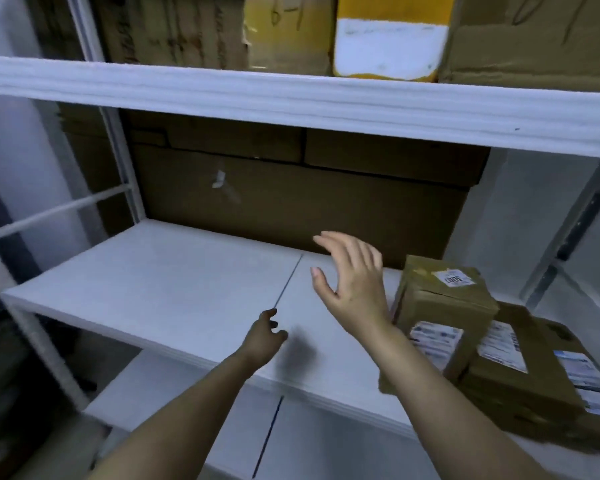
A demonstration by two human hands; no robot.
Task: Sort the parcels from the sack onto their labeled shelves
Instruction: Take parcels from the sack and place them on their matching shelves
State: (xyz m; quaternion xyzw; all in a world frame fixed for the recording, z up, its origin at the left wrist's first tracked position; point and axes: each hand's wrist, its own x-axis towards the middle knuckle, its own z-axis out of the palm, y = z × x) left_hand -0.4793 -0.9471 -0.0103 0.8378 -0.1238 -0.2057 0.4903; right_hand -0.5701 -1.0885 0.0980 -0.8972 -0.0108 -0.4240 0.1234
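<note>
A white middle shelf (160,289) spans the view. At its right end stands a small brown taped parcel (444,306) with white labels, leaning beside a flatter brown parcel (534,372) with labels. My right hand (352,275) hovers over the shelf just left of the small parcel, fingers spread and straight, holding nothing. My left hand (265,336) is lower, near the shelf's front edge, fingers loosely curled, empty. No sack is in view.
Large cardboard boxes (302,199) fill the back of the middle shelf. The upper shelf (291,95) carries more cartons and a yellow-and-white parcel (388,39). A lower shelf (194,403) lies beneath. A white upright post (125,168) stands at the left.
</note>
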